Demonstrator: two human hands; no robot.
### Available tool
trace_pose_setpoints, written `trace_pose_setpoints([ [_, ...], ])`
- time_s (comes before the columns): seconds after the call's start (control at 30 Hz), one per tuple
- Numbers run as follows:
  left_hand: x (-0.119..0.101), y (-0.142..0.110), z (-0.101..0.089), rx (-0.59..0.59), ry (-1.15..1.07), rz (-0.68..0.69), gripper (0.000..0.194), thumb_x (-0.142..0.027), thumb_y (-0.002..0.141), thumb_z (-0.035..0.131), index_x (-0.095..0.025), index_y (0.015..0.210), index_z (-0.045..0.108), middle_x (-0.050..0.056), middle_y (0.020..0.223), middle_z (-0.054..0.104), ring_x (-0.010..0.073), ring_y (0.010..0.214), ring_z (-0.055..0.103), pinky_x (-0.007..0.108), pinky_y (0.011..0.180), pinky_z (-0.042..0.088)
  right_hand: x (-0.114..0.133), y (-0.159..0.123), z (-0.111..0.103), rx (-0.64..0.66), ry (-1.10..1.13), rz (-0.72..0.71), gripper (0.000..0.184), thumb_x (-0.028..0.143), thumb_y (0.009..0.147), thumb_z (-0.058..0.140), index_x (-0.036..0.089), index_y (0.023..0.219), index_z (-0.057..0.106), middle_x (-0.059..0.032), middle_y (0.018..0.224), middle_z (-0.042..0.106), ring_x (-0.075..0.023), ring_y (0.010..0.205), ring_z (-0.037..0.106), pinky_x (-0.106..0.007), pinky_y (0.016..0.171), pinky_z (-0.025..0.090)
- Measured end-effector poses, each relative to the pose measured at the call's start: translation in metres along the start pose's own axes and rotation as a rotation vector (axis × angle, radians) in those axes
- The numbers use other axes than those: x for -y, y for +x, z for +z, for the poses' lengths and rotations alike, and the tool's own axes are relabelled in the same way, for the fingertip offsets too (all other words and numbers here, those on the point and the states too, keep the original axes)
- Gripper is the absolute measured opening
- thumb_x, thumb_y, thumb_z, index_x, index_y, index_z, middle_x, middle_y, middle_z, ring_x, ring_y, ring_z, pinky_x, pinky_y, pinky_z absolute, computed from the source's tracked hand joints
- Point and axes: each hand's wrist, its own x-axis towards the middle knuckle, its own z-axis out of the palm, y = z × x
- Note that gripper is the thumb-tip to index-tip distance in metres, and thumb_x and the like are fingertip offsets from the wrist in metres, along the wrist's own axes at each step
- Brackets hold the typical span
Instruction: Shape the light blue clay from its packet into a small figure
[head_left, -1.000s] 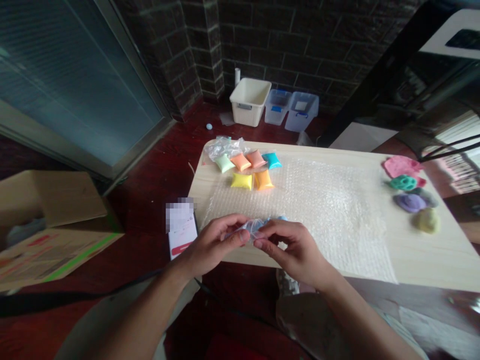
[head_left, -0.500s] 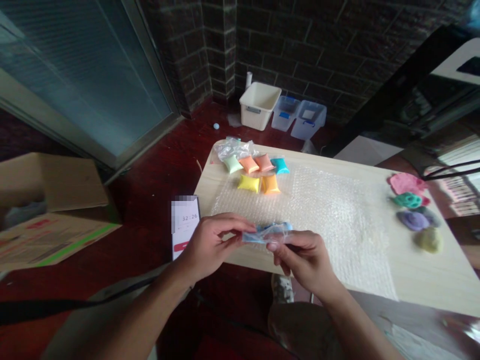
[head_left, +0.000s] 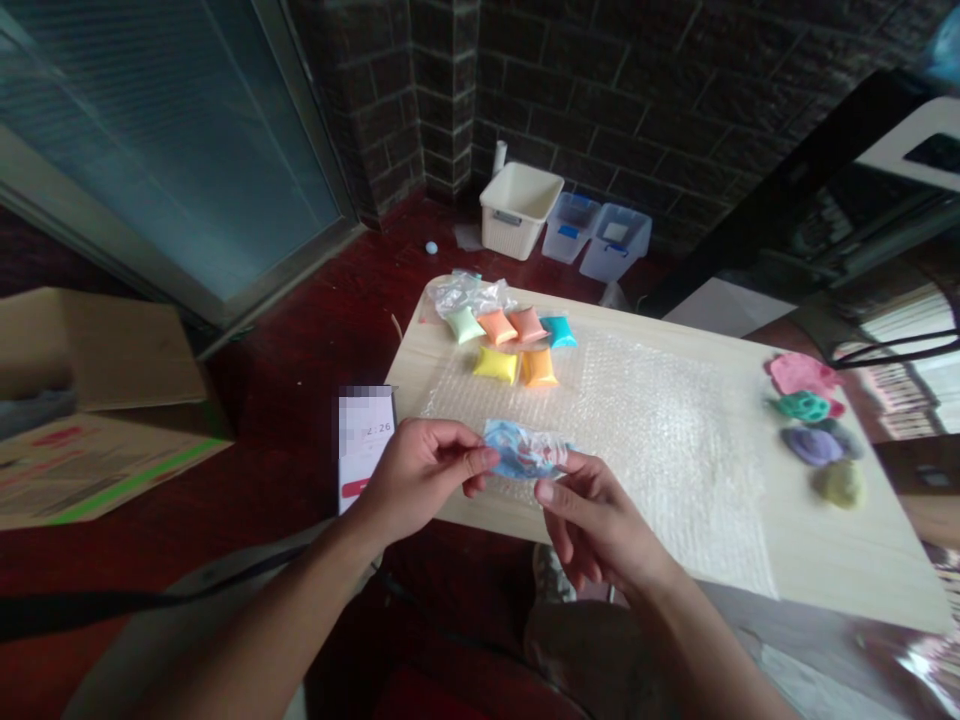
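Note:
A small crinkled blue plastic packet (head_left: 519, 452) with whitish print is held above the near part of the table. My left hand (head_left: 424, 475) pinches its left end between thumb and fingers. At its right end, the index finger of my right hand (head_left: 596, 515) touches or nearly touches the film, while the thumb sits apart, just below the packet. Beyond lie several pillow-shaped packets on bubble wrap (head_left: 660, 440), among them a yellow packet (head_left: 496, 365), an orange packet (head_left: 539, 368) and a turquoise packet (head_left: 559, 331).
A phone (head_left: 366, 445) with a timer lies by my left wrist. Pink (head_left: 802, 374), green (head_left: 802, 405), purple and yellowish soft lumps sit at the table's right. Clear crumpled plastic (head_left: 469, 294) rests at the far left corner. A cardboard box (head_left: 135, 460) stands left; bins (head_left: 517, 215) stand beyond.
The blue packet has turned so its broad face shows. My right thumb has come away from it, and my left hand keeps its pinch.

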Motion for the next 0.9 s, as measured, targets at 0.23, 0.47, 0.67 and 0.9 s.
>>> trace_pose_setpoints([
  [0.23, 0.001, -0.001, 0.003, 0.020, -0.112, -0.097, 0.026, -0.033, 0.080, 0.087, -0.014, 0.068, 0.074, 0.001, 0.058, 0.069, 0.0102, 0.050, 0.061, 0.020, 0.051, 0.050, -0.005, 0.003, -0.002, 0.007, -0.153, -0.123, 0.029, 0.032, 0.081, 0.089, 0.019, 0.105, 0.080, 0.0030, 0.056, 0.068, -0.0070, 0.034, 0.052, -0.014, 0.031, 0.042],
  [0.47, 0.008, -0.002, 0.010, 0.011, -0.244, -0.165, 0.029, -0.036, 0.080, 0.086, -0.012, 0.069, 0.072, 0.001, 0.058, 0.068, 0.0103, 0.049, 0.060, 0.021, 0.049, 0.050, -0.015, 0.011, -0.001, -0.119, -0.445, -0.540, 0.007, 0.018, 0.083, 0.086, 0.021, 0.087, 0.081, -0.0002, 0.076, 0.069, -0.0097, 0.061, 0.057, -0.021, 0.054, 0.048],
  [0.67, 0.012, -0.002, 0.010, -0.002, -0.279, -0.158, 0.026, -0.032, 0.082, 0.086, -0.013, 0.070, 0.072, 0.001, 0.060, 0.069, 0.0106, 0.051, 0.062, 0.021, 0.048, 0.050, -0.014, 0.008, 0.001, -0.093, -0.338, -0.402, 0.011, 0.027, 0.086, 0.085, 0.018, 0.087, 0.078, 0.0009, 0.067, 0.067, -0.0092, 0.056, 0.057, -0.021, 0.052, 0.047],
  [0.9, 0.011, -0.001, 0.008, -0.058, -0.252, -0.168, 0.028, -0.034, 0.081, 0.086, -0.012, 0.071, 0.071, 0.002, 0.061, 0.072, 0.0102, 0.048, 0.061, 0.021, 0.048, 0.050, -0.016, 0.011, 0.005, -0.041, -0.137, -0.247, 0.023, 0.029, 0.073, 0.095, 0.018, 0.087, 0.080, 0.0001, 0.073, 0.069, -0.0090, 0.056, 0.060, -0.020, 0.050, 0.054],
])
